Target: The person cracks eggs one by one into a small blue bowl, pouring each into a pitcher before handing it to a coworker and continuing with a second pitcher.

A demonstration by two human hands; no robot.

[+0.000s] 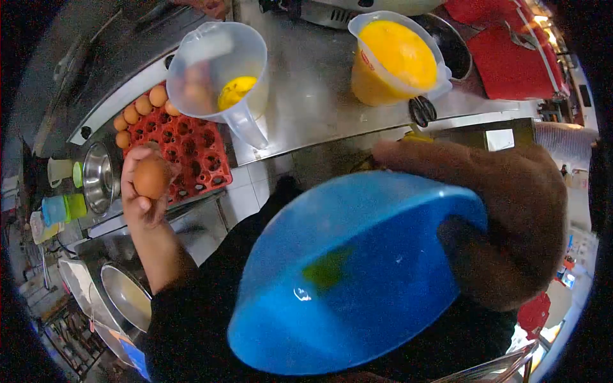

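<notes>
My left hand (145, 207) holds a brown egg (152, 179) at the near edge of a red egg tray (207, 156). Brown eggs sit along the tray's far left side, and many of its cups are bare. My right hand (504, 249) grips the rim of a blue bowl (357, 332), thumb inside, close to the camera and tilted. A small yellow-green patch shows in the bowl. Beyond the tray stands a clear jug (252, 54) with a little yellow egg in it. Another jug (367, 80), at the upper right, is nearly full of yellow-orange liquid.
The steel counter (306, 96) runs across the top. Black-handled scissors (422, 112) lie by its edge near the full jug. Red cloth (511, 64) is at the upper right. Steel bowls (99, 175) and several plastic containers stand at the left.
</notes>
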